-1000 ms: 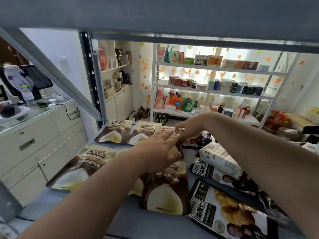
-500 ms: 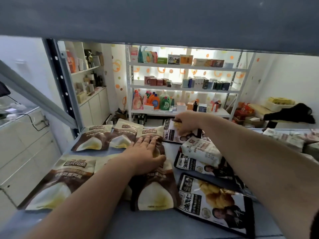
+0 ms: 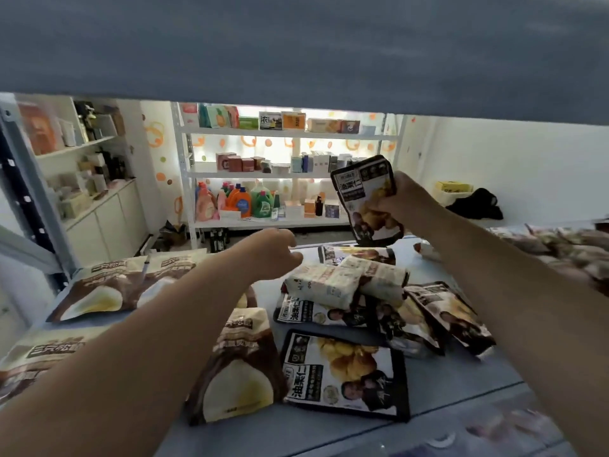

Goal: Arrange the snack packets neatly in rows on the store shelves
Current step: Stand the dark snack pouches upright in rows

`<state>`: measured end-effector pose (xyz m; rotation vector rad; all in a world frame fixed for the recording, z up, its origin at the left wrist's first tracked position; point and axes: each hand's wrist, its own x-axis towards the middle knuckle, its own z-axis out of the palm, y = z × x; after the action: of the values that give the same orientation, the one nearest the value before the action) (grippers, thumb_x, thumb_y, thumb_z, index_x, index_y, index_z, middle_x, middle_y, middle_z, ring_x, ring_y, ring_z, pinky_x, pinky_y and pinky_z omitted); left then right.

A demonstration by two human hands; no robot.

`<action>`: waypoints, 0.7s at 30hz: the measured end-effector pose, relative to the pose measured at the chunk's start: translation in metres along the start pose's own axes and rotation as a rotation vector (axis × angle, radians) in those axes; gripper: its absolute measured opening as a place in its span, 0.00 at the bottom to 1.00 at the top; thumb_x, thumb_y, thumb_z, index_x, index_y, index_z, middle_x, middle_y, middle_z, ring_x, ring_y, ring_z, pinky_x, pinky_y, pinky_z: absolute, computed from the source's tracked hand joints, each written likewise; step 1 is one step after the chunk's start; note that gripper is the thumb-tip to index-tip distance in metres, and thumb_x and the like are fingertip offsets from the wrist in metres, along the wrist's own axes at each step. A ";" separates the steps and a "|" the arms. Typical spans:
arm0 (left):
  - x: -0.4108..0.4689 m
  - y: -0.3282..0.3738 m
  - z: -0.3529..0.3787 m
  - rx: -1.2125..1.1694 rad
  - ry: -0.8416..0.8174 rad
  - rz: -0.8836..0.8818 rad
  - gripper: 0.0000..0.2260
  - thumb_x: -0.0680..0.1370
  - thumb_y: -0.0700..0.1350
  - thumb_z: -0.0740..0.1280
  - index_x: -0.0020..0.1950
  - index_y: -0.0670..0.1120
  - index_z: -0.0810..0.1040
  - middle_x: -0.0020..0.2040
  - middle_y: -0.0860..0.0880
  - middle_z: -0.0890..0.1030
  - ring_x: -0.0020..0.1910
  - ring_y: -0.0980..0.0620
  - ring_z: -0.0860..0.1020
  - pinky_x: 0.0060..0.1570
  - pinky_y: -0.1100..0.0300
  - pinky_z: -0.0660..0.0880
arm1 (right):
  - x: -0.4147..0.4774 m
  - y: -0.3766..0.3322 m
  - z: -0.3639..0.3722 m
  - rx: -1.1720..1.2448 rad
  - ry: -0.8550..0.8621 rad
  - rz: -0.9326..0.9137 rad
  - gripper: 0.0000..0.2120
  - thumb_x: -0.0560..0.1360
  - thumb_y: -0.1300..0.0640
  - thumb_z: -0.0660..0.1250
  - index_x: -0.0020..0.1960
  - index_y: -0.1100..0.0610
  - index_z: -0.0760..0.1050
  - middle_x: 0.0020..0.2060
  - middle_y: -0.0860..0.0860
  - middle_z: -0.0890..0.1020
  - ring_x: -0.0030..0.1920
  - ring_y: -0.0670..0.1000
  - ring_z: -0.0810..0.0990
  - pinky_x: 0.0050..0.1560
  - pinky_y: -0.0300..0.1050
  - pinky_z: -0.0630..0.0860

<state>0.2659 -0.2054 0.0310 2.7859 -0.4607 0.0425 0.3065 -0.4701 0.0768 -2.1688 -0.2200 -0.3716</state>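
My right hand [image 3: 397, 201] grips a black snack packet [image 3: 365, 199] with yellow nuts on it and holds it up above the grey shelf [image 3: 454, 380]. My left hand [image 3: 272, 253] hovers over the shelf with its fingers loosely curled, holding nothing. Brown-and-cream packets [image 3: 99, 291] lie in rows on the left, and one of them [image 3: 237, 367] lies near the front. More black packets [image 3: 346, 374] lie flat at the front and in a loose pile [image 3: 441, 315] on the right. Two pale wrapped packs [image 3: 329, 285] rest on top of that pile.
The underside of the shelf above [image 3: 296, 44] hangs low over the working space. A metal upright [image 3: 19, 179] stands at the left. More packets [image 3: 560, 249] lie at the far right. Across the room stands a white rack [image 3: 280, 173] with bottles and boxes.
My right hand has lifted a black packet off the shelf's far side and raised it. My left hand has come off the brown packet it pressed and moved forward.
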 end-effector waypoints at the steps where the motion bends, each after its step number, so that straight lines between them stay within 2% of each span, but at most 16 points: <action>1: 0.014 0.006 0.004 0.002 -0.020 -0.018 0.18 0.79 0.54 0.63 0.64 0.46 0.77 0.60 0.47 0.79 0.55 0.47 0.76 0.54 0.55 0.73 | 0.000 0.008 -0.006 0.021 -0.004 0.007 0.14 0.70 0.62 0.73 0.53 0.53 0.77 0.40 0.51 0.85 0.36 0.51 0.83 0.27 0.42 0.75; 5: 0.072 0.026 0.027 -0.031 -0.192 -0.222 0.22 0.77 0.60 0.64 0.51 0.41 0.80 0.44 0.46 0.82 0.41 0.48 0.79 0.43 0.56 0.77 | 0.015 0.037 -0.023 0.060 -0.048 0.013 0.13 0.70 0.61 0.74 0.51 0.52 0.76 0.40 0.53 0.85 0.36 0.54 0.84 0.28 0.42 0.75; 7: 0.097 0.029 0.038 -0.146 -0.263 -0.336 0.24 0.75 0.63 0.67 0.49 0.41 0.79 0.45 0.46 0.82 0.38 0.48 0.79 0.40 0.57 0.77 | 0.027 0.048 -0.028 0.083 -0.115 -0.004 0.11 0.71 0.61 0.73 0.52 0.54 0.77 0.41 0.55 0.86 0.38 0.56 0.84 0.29 0.43 0.75; 9: 0.113 0.031 0.045 -0.225 -0.314 -0.403 0.24 0.71 0.64 0.70 0.49 0.43 0.78 0.46 0.47 0.83 0.39 0.49 0.79 0.41 0.58 0.77 | 0.037 0.058 -0.030 0.115 -0.167 -0.031 0.10 0.72 0.62 0.72 0.52 0.55 0.78 0.39 0.55 0.86 0.38 0.57 0.85 0.29 0.44 0.76; 11: 0.122 0.033 0.050 -0.223 -0.350 -0.449 0.24 0.68 0.63 0.74 0.47 0.43 0.80 0.41 0.49 0.83 0.37 0.50 0.80 0.41 0.58 0.77 | 0.044 0.066 -0.030 0.160 -0.211 -0.042 0.10 0.71 0.63 0.71 0.51 0.54 0.78 0.37 0.54 0.86 0.34 0.55 0.84 0.29 0.45 0.77; 13: 0.128 0.036 0.053 -0.175 -0.388 -0.494 0.20 0.67 0.60 0.75 0.41 0.43 0.81 0.33 0.49 0.80 0.31 0.49 0.77 0.36 0.60 0.74 | 0.052 0.076 -0.029 0.194 -0.266 -0.035 0.10 0.71 0.63 0.72 0.51 0.55 0.78 0.36 0.54 0.86 0.32 0.53 0.83 0.27 0.44 0.76; 16: 0.132 0.041 0.058 -0.208 -0.399 -0.544 0.20 0.69 0.61 0.74 0.41 0.44 0.78 0.36 0.47 0.77 0.34 0.48 0.73 0.37 0.59 0.70 | 0.063 0.088 -0.025 0.201 -0.330 -0.035 0.13 0.68 0.61 0.74 0.51 0.54 0.78 0.38 0.54 0.86 0.35 0.54 0.84 0.29 0.46 0.79; 19: 0.135 0.047 0.059 -0.266 -0.316 -0.522 0.25 0.69 0.65 0.73 0.46 0.43 0.77 0.42 0.48 0.80 0.33 0.50 0.77 0.35 0.62 0.73 | 0.071 0.095 -0.021 0.233 -0.374 0.006 0.08 0.67 0.61 0.73 0.44 0.51 0.83 0.40 0.57 0.86 0.40 0.60 0.85 0.39 0.54 0.80; 21: 0.138 0.053 0.059 -0.299 -0.316 -0.512 0.23 0.70 0.64 0.73 0.47 0.45 0.77 0.45 0.49 0.81 0.35 0.52 0.78 0.29 0.65 0.73 | 0.073 0.096 -0.018 0.251 -0.421 0.071 0.09 0.66 0.61 0.72 0.41 0.48 0.84 0.39 0.60 0.85 0.34 0.57 0.83 0.32 0.49 0.78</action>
<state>0.3782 -0.3143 0.0022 2.5296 0.1773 -0.5393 0.4002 -0.5393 0.0387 -1.9776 -0.3995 0.1519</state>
